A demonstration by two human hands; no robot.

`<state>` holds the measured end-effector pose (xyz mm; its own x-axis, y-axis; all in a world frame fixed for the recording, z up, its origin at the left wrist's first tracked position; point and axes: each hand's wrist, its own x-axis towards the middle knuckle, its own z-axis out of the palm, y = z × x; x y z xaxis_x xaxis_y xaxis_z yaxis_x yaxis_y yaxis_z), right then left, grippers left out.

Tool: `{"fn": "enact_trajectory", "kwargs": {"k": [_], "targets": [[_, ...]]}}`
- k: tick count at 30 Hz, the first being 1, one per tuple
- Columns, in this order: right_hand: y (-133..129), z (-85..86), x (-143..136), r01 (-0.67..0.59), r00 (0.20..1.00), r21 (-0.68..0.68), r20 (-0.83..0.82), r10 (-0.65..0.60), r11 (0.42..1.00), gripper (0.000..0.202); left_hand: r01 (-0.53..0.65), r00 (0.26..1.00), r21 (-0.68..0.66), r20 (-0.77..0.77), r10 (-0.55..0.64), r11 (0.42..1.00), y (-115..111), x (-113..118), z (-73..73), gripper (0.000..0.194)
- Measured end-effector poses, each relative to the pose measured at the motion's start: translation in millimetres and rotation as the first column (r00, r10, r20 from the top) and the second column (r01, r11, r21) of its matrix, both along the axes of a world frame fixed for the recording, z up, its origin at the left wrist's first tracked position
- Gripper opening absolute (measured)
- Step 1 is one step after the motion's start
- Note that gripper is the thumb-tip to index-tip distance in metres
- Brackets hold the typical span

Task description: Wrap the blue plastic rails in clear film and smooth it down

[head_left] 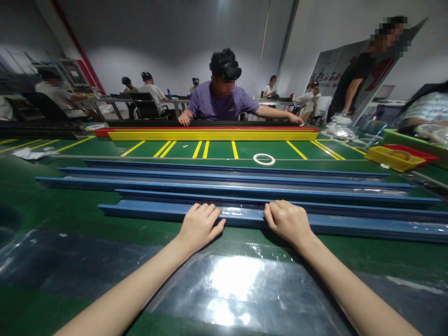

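Observation:
A long blue channel-shaped strip (140,210) lies crosswise on the green table in front of me, with shiny clear film along its inside. My left hand (199,227) is curled over its near wall, thumb pointing right. To the right, my right hand (289,221) grips the same strip with its fingers bent into a fist; its fingertips are hidden. A short shiny stretch of the strip shows between the two hands. Nearer me, a wide sheet of clear plastic film (245,284) lies under my forearms and reflects the light.
More blue strips (210,175) lie just beyond. Farther back are a white ring-shaped roll (265,163) and a yellow strip (217,136). A co-worker in purple (224,103) sits opposite, both hands at the strips. A yellow tray (395,158) stands at right.

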<state>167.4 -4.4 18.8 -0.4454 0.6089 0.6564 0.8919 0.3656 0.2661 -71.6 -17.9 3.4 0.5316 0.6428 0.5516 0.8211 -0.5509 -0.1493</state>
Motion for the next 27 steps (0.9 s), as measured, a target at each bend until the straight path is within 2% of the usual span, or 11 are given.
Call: {"fn": "enact_trajectory", "kwargs": {"k": [5,9,15,20,27], "targets": [[1,-2.1,1,0.014,1.0,-0.01,-0.023,-0.014,1.0,0.038,0.003,1.0,-0.005,-0.003,-0.003,1.0,-1,-1,0.0,0.026],[2,0.6,1,0.092,0.993,-0.128,-0.057,-0.1,0.987,0.04,0.006,1.0,-0.005,0.003,-0.006,1.0,0,-1,-0.6,0.025],[0,8.2,0,0.176,0.981,-0.304,-0.021,-0.191,0.936,0.043,0.023,0.999,0.014,0.024,-0.023,1.0,-1,0,-0.7,0.024],[-6,9.5,3,0.177,0.983,-0.367,0.011,-0.186,0.913,0.045,0.046,0.998,0.026,0.034,-0.047,0.999,-4,1,-1.5,0.022],[-8,5.9,7,0.149,0.986,-0.368,-0.01,-0.164,0.918,0.048,0.059,0.998,0.042,0.021,-0.06,0.997,-5,2,-1.9,0.021]]}}
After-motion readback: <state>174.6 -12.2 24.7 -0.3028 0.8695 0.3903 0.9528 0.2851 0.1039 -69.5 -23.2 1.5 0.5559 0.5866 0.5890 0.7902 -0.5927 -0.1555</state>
